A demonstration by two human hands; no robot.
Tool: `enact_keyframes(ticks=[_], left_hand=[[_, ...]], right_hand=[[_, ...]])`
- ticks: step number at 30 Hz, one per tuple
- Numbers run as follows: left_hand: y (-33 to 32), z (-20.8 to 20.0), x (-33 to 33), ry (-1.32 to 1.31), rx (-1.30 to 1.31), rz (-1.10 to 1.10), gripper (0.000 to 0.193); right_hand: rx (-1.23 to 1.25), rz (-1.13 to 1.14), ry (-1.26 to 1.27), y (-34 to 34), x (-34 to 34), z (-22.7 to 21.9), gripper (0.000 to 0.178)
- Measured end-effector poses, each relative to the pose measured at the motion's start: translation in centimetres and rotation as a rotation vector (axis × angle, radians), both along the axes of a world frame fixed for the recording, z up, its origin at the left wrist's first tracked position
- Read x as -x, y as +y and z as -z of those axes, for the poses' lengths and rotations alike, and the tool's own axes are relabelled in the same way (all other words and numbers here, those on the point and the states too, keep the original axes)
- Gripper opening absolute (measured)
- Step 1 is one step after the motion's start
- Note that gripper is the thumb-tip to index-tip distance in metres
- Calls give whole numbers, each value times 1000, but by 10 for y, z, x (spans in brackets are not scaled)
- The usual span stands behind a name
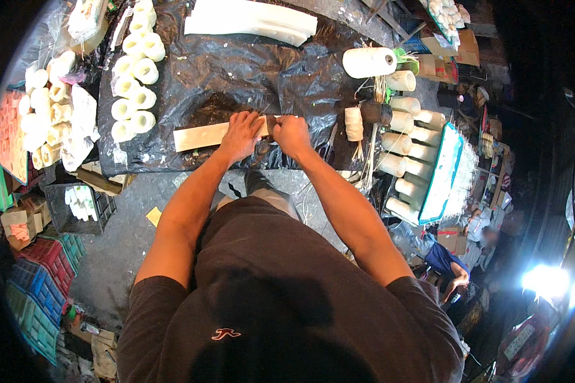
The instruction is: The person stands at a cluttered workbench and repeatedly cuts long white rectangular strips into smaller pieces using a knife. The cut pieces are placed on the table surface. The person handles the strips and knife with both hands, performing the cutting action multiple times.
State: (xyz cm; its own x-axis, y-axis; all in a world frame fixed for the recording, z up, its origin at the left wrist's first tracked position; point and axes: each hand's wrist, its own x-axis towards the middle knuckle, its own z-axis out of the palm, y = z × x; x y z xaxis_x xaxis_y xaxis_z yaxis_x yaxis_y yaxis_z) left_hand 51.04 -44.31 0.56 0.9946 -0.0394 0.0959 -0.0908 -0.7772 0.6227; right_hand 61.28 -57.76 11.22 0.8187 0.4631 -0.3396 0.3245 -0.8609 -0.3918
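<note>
Two hands meet over one strip: the left hand (241, 135) lies across it with fingers outstretched and slightly apart, while the right hand (292, 136) is curled at its right end, beside a dark piece (271, 124). Whether the right fingers are clamped on that piece cannot be told. The strip (199, 136) lies near the bench's close edge, its left part bare, its right end a little farther from the person.

For good handling, the left palm should press evenly and close to the right hand, so the strip stays flat; it looks bendable, and hard fingertips could dent it. The right hand would do best with short, level strokes or pushes, keeping the strip's line straight.

Farther out, a roll (353, 124) sits to the right on the bench (191, 70), pale cups (134, 83) to the left, and a larger sheet (249, 22) at the far side.
</note>
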Motion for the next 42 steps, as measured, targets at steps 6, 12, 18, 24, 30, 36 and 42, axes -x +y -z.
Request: enact_keyframes(ticks=[6,12,18,24,30,36,42], left_hand=[[9,-12,5,23,-66,17,60],[13,-20,7,44,-87,10,63],[13,-10,8,34,-88,28,66],[15,-10,10,0,-72,14,68],[26,-14,16,29,-114,7,69],[24,-12,16,32,-101,-11,68],[28,-16,14,23,-114,9,70]], right_hand=[[-18,52,20,-8,-17,-2,28],[-113,-4,-11,-5,-6,-14,29],[81,-3,70,27,11,-11,28],[116,33,39,20,6,-5,28],[-80,29,63,2,2,-14,34],[-30,-41,41,26,14,-15,26],[122,-8,-10,45,29,8,24]])
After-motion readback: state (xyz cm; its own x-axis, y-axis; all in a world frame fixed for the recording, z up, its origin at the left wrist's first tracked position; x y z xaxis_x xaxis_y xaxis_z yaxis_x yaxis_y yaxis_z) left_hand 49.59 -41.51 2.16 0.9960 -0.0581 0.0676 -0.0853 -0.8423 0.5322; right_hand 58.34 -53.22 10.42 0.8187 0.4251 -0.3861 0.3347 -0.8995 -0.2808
